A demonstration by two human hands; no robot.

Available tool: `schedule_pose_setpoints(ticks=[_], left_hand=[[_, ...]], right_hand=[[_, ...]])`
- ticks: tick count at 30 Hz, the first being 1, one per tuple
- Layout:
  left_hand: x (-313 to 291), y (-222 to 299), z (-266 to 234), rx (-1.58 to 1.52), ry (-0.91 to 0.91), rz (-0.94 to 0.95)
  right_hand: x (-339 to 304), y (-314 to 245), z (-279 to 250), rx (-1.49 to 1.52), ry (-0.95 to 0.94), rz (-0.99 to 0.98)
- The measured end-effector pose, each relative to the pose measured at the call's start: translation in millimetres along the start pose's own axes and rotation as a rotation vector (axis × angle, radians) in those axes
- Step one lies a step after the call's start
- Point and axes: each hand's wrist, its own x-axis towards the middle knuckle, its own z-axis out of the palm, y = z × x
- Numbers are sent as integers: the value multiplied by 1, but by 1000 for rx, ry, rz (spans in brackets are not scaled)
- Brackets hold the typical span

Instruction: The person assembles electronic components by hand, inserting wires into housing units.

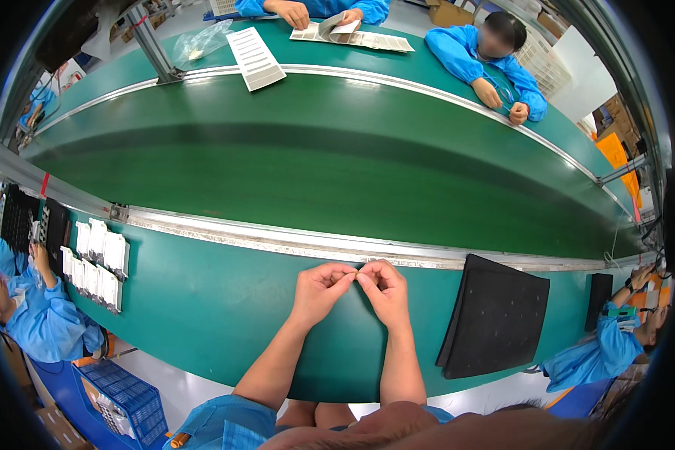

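Observation:
My left hand [324, 291] and my right hand [383, 289] meet over the green table [202, 300], close to its metal edge rail. Each hand is closed in a pinch, thumb against forefinger, and the fingertips almost touch. Something tiny and yellowish seems to sit between them, too small to name. To the right of my right hand lies a folded black sheet [499, 319] with faint rows of marks. Over to the left, white plastic parts [97, 262] stand in two rows on the table.
Beyond the metal rail [292, 238] runs a wide green conveyor belt [315, 165]. Across it, co-workers in blue handle paper sheets [352, 37] and a thin cord. Other people sit at both sides. A black block [598, 300] stands at far right; a blue crate [131, 401] is below left.

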Motion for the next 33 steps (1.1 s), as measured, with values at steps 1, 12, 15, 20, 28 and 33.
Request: schedule_pose_setpoints(ticks=[1, 12, 15, 20, 28, 33], left_hand=[[0, -3, -2, -11, 5, 0], [-3, 3, -5, -42, -34, -25], [-2, 4, -5, -41, -56, -23], [-1, 0, -7, -37, -60, -20], [0, 5, -7, -133, -59, -44], [-1, 6, -6, -79, -76, -42]], right_hand=[[0, -1, 2, 19, -6, 3], [-1, 8, 5, 64, -22, -1], [-4, 7, 4, 107, -24, 20], [-2, 8, 4, 163, -46, 21], [-3, 7, 1, 248, -75, 38], [-2, 10, 2, 200, -83, 9]])
